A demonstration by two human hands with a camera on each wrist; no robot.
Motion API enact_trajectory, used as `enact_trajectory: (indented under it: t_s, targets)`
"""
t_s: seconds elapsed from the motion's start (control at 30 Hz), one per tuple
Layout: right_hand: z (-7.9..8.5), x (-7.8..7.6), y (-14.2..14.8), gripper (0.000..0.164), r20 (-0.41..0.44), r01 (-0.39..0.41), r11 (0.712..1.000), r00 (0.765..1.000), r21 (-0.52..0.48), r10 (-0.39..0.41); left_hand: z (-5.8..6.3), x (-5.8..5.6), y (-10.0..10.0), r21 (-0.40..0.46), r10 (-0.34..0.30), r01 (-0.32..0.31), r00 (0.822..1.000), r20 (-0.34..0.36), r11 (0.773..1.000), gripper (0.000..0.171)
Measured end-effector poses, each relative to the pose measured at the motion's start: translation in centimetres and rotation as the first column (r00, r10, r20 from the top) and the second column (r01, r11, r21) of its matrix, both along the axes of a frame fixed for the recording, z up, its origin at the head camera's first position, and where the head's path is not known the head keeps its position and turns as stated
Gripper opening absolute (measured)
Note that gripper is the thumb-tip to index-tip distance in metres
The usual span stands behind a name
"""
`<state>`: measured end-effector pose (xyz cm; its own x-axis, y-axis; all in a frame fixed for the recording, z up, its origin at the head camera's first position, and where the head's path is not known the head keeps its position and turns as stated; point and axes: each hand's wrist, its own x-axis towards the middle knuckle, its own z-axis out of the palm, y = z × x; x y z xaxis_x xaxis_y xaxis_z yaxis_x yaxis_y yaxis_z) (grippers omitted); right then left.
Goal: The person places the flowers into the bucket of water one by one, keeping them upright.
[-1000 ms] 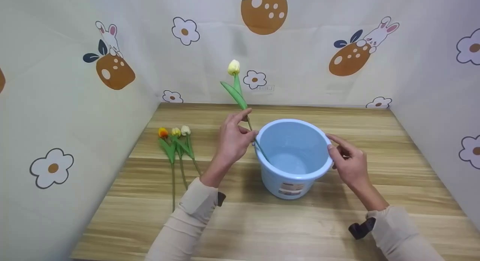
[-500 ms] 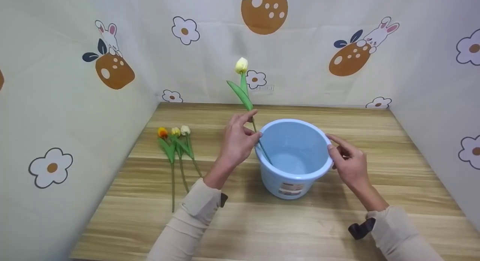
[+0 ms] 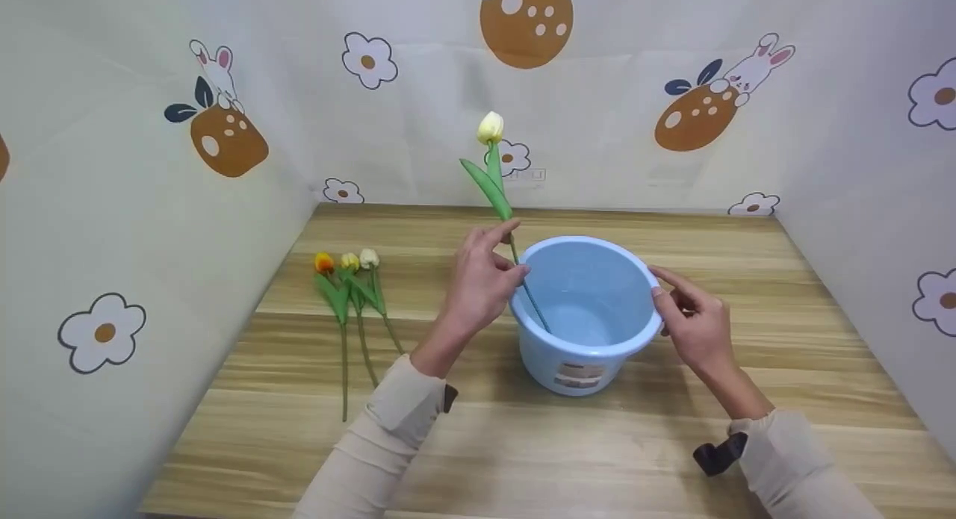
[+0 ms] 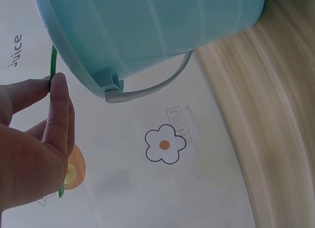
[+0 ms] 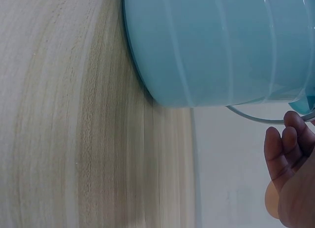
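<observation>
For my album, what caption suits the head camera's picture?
Left hand holds a pale tulip, stem reaching into the blue bucket the right hand grips.

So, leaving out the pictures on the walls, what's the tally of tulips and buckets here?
Tulips: 4 (held tulip, orange tulip, yellow tulip, white tulip)
Bucket: 1
Total: 5
</observation>
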<state>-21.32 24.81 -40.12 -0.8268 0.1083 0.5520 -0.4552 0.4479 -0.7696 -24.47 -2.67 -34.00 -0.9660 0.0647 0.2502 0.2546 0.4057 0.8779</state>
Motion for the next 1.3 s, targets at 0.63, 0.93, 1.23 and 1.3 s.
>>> enact_trajectory:
  t_s: [0.63,0.93,1.23,1.3]
  targets:
    - [0.2,0.1,0.0,0.027,0.043,0.015,1.0,0.999,0.028,-0.016,0.0,0.1,1.1,-0.063,0.005,-0.006,1.0,-0.009,0.998,0.065]
    - [-0.1,0.0,0.1,0.027,0.034,0.007,1.0,0.999,0.008,-0.008,-0.2,0.0,1.5,-0.094,-0.001,0.0,1.0,-0.017,0.996,0.063]
    - [-0.2,-0.1,0.1,0.027,0.045,0.017,1.0,0.999,0.022,-0.018,-0.4,-0.2,1.9,-0.125,0.008,-0.007,1.0,0.001,0.992,0.064]
    - [-0.1,-0.1,0.1,0.027,0.046,0.019,0.999,0.999,0.026,-0.02,-0.4,-0.2,2.0,-0.132,0.014,-0.013,1.0,0.004,0.991,0.064]
